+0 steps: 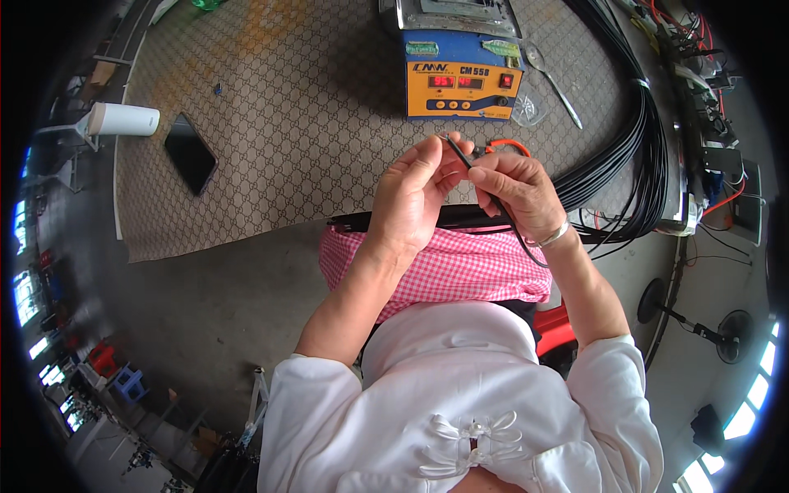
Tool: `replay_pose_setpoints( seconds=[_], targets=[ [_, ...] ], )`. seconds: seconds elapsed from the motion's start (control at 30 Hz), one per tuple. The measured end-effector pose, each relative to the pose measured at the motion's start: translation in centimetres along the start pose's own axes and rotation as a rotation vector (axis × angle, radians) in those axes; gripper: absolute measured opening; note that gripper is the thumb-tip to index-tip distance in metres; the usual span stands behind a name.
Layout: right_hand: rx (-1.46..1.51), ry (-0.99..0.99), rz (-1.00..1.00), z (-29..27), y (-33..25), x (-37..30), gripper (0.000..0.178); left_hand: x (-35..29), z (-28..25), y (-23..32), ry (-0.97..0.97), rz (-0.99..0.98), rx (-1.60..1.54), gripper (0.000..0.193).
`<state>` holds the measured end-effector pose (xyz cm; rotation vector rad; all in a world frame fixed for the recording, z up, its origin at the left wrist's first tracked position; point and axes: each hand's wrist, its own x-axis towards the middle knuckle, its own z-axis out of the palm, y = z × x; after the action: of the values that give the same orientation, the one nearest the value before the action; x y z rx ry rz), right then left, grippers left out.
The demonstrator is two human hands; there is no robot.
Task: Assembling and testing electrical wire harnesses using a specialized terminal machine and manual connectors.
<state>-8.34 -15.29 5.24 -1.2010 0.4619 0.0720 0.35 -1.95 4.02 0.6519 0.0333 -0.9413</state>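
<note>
Left hand (pixel 404 201) and right hand (pixel 528 195) pinch a black cable (pixel 459 153) near the table edge (pixel 222 236), a phone (pixel 191 156) well leftward.

Workshop: control unit (pixel 462 94), black cable bundle (pixel 649 140), worktable (pixel 288 156).

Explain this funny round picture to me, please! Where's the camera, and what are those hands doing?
There's no robot here, just a person working bare-handed. The camera sits on that person's head, looking down. Its very wide lens makes straight edges look bent.

The right hand pinches a thin black cable. The left hand has its fingers by the cable's tip, but I can't tell whether they squeeze it.

On the patterned table cover are a dark phone, a blue and orange box with glowing red numbers, a spoon and a big bundle of black cables. A white cup is by the left edge.
</note>
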Motion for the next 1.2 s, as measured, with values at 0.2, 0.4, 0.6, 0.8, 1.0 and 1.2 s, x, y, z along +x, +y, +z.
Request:
replay_pose_setpoints(
  seconds=[0.2, 0.4, 0.6, 0.8, 1.0, 1.2],
  targets=[
    [-0.115, 0.037, -0.073, 0.0, -1.1, 0.1, 0.018, 0.4, 0.2, 0.7, -0.047, -0.022, -0.006, 0.033],
    [-0.096, 0.029, -0.092, -0.3, -1.1, 0.4, 0.016, 0.4, 0.0, 1.0, -0.054, -0.026, -0.007, 0.029],
    [-0.186, 0.068, -0.091, 0.0, -2.2, 0.5, 0.013, 0.7, 0.2, 1.2, -0.055, -0.003, -0.03, 0.025],
    [-0.309, 0.092, -0.227, -1.3, -5.8, 1.9, 0.014, 0.9, 0.5, 1.6, -0.003, -0.014, -0.043, 0.029],
    [-1.157, 0.457, -0.544, -3.1, -11.6, 7.5, 0.015, 1.0, -1.2, 0.3, 0.068, -0.077, -0.072, 0.02],
    [-1.502, 0.514, -0.711, -4.1, -12.9, 11.9, 0.015, 0.7, -2.1, -0.2, 0.123, -0.133, -0.037, 0.018]
  ],
)
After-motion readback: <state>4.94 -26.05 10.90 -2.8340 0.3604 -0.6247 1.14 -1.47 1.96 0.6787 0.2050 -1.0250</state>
